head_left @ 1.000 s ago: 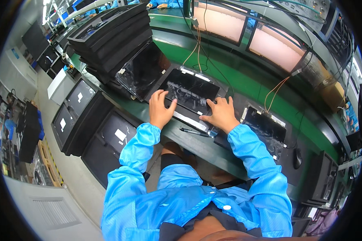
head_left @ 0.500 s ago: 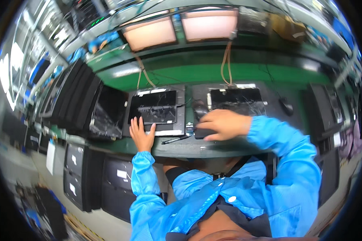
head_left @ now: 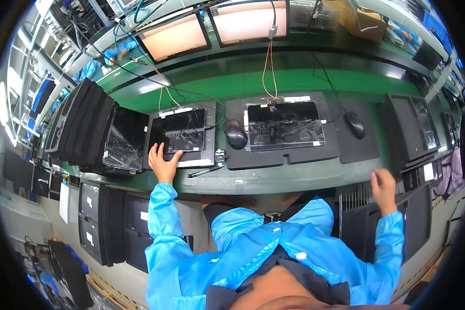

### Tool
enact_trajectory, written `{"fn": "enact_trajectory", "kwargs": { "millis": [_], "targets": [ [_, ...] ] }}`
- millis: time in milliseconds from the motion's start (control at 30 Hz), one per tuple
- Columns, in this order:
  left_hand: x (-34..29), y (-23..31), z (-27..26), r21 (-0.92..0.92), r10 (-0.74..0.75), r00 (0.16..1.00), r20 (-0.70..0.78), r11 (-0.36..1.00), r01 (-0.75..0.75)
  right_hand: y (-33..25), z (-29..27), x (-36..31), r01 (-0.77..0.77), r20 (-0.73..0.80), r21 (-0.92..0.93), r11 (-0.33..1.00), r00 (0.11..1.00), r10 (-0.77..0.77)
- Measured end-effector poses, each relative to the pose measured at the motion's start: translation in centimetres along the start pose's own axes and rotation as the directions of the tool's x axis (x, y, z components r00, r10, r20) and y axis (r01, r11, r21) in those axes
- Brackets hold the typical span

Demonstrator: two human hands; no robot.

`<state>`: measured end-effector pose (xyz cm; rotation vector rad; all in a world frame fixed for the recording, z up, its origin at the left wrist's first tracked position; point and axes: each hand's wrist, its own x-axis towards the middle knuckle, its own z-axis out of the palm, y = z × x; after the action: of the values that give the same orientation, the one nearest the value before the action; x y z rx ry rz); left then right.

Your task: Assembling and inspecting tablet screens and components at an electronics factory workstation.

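Note:
My left hand [head_left: 164, 164] rests with spread fingers on the near edge of a dark, glossy flat display panel [head_left: 181, 130], at its left corner. The panel lies on a black pad, and a cable runs to its upper side. My right hand [head_left: 385, 191] hangs over the table's front edge at the right, apart from everything, its fingers loosely curled and nothing seen in them. A second display panel [head_left: 285, 125] lies on a black foam pad [head_left: 307, 155] in the middle, with tape along its edges. Between the panels sits a black computer mouse [head_left: 235, 135].
Another mouse [head_left: 354, 125] lies on a dark mat at the right. A pen [head_left: 205, 171] and a small device [head_left: 220, 156] are near the front edge. Black foam trays [head_left: 82, 121] stand stacked at the left, more trays [head_left: 405, 126] at the right. Two lit screens [head_left: 250, 21] stand behind.
My right hand has left the middle foam pad beside the mouse and swung right and toward me, uncovering the middle panel. My left hand stays on the left panel. The view has shifted.

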<state>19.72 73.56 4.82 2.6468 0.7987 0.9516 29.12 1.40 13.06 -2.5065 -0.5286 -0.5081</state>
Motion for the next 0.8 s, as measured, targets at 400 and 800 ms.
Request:
{"fn": "enact_trajectory", "kwargs": {
  "millis": [400,800],
  "targets": [
    [-0.1,-1.3,1.9,0.007,0.045,0.994,-0.101,0.999,-0.045,2.6,1.6,-1.7,-0.496,0.59,0.047,0.867,0.714,0.376],
    [0.0,-0.9,1.6,-0.002,0.033,0.995,-0.095,0.999,-0.034,2.9,1.7,-1.9,-0.527,0.673,-0.053,0.848,0.609,0.42]
  ]
}}
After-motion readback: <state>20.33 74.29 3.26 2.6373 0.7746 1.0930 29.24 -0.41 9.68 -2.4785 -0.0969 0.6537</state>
